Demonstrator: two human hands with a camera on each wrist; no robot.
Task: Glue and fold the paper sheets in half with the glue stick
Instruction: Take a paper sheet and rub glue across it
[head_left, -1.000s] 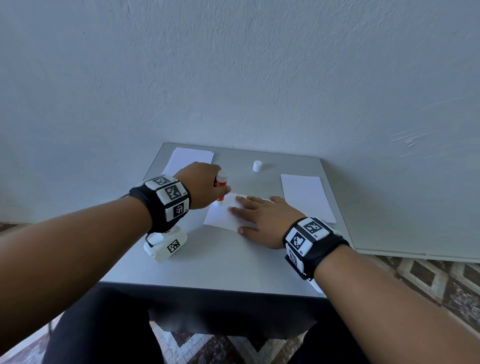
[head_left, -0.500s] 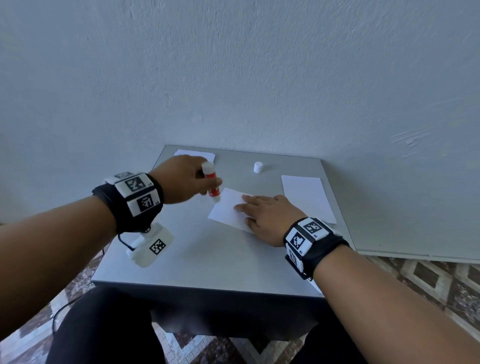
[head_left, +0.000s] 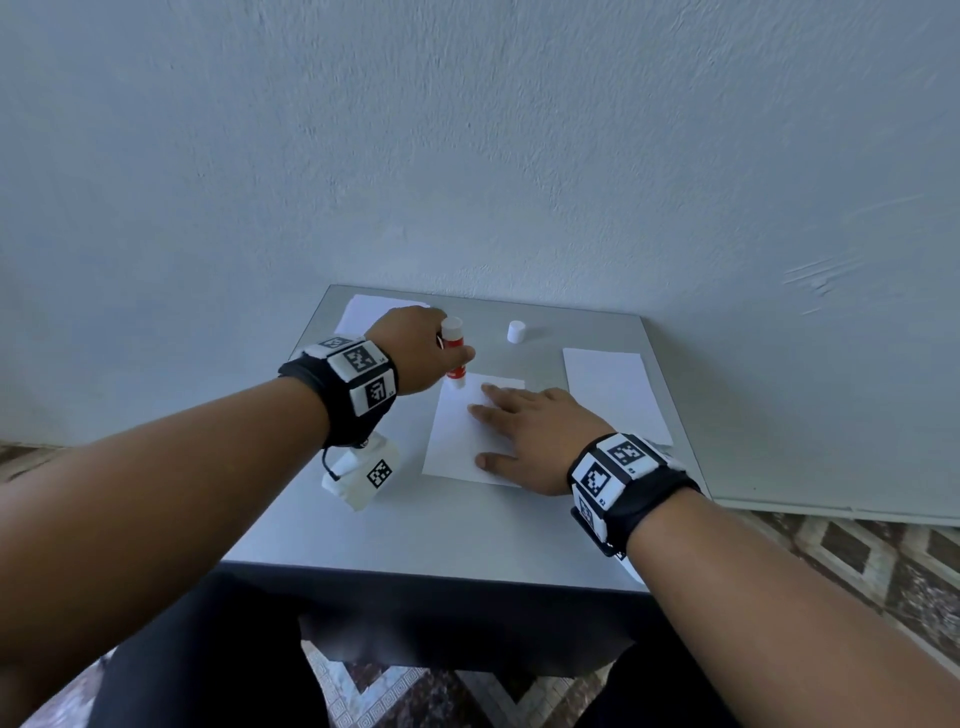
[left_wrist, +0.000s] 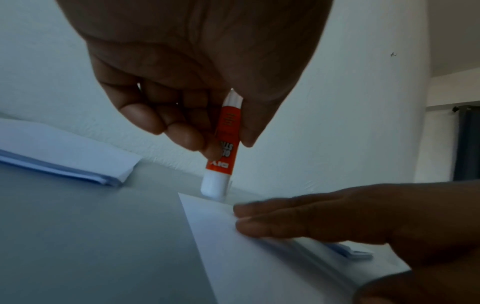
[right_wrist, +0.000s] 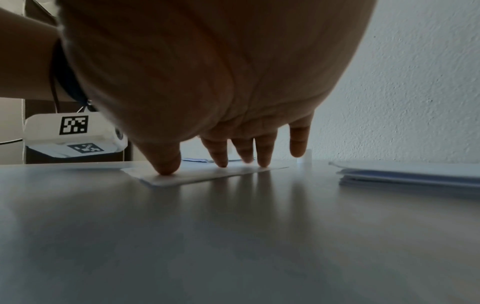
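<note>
A grey tabletop (head_left: 322, 530) stands against a pale wall; a stack of paper sheets (head_left: 613, 389) lies near its right edge, another stack (head_left: 363, 309) at the far left corner; 1 single sheet (head_left: 457, 441) lies in the middle; the right hand (head_left: 535, 436) presses it flat with straight, spread fingers (right_wrist: 265, 152); the left hand (head_left: 410, 348) grips the glue stick (head_left: 454, 353), fingers (left_wrist: 182, 131) curled round its red barrel, white tip down on the sheet's far left corner; a small white cap (head_left: 516, 331) stands apart behind.
</note>
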